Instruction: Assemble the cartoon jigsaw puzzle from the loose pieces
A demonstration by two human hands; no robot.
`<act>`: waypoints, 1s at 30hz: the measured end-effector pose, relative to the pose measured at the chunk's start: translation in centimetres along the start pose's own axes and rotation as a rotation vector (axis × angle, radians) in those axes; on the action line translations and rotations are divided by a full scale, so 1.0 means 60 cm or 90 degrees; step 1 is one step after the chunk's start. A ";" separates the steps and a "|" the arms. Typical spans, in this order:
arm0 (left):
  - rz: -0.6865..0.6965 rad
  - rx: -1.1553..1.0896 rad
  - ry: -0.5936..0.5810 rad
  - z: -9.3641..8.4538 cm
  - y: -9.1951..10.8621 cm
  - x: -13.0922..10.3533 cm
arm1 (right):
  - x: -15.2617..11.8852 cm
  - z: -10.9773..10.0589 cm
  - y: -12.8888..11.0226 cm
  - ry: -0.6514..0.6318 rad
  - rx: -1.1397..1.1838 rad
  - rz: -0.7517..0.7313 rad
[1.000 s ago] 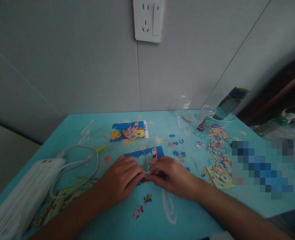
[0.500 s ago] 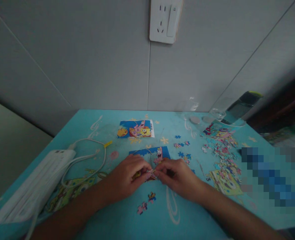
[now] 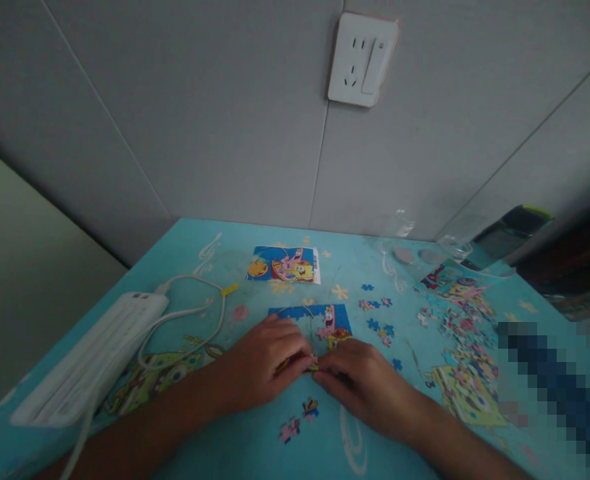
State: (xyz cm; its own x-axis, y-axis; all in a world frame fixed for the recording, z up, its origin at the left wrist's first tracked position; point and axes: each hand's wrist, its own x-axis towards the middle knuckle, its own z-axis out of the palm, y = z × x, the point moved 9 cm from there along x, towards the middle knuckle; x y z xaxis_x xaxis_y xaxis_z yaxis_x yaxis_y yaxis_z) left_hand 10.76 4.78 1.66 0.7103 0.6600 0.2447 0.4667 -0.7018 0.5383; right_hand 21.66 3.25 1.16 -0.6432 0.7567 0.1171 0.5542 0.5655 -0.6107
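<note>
Wall socket [image 3: 363,60], white cable [image 3: 85,427], perhaps a bottle [image 3: 512,233].

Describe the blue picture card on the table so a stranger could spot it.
Start at the turquoise table, beside the grey wall. Between that wall and the partly assembled jigsaw puzzle lies the SpongeBob picture card. Unlike the puzzle, it shows a white strip along its right edge.

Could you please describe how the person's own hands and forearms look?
The left hand and right hand wear no gloves. Both forearms are bare where they show, with no sleeve, watch or bracelet visible. Rings: none visible, though some fingers are hidden.
</note>
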 end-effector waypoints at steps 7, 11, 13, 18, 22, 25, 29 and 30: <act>0.008 0.028 0.008 -0.005 0.002 -0.001 | 0.000 -0.013 0.003 0.042 0.045 0.012; 0.015 0.043 -0.011 0.005 0.003 -0.002 | -0.003 -0.022 0.010 0.074 0.090 0.024; 0.019 0.038 -0.030 0.011 0.004 -0.003 | -0.002 -0.024 0.009 0.076 0.100 0.022; 0.015 -0.018 -0.049 0.012 0.010 -0.003 | -0.001 -0.024 0.005 0.068 0.093 0.021; 0.014 -0.065 -0.043 0.006 0.014 -0.002 | -0.003 -0.025 0.005 0.071 0.086 0.022; 0.014 -0.086 -0.043 0.007 0.013 0.000 | -0.004 -0.025 0.004 0.075 0.085 0.013; -0.028 -0.133 0.001 -0.001 0.000 0.002 | -0.005 -0.030 0.005 0.106 0.091 0.007; -0.068 -0.152 0.023 -0.005 -0.010 0.001 | -0.005 -0.034 0.007 0.122 0.087 0.012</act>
State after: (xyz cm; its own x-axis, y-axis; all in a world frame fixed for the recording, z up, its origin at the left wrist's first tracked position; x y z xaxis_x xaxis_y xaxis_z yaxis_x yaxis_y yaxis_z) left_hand 10.38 5.33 1.60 0.6425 0.7392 0.2019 0.3979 -0.5469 0.7366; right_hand 23.17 3.91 2.44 -0.5143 0.8223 0.2436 0.4795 0.5112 -0.7133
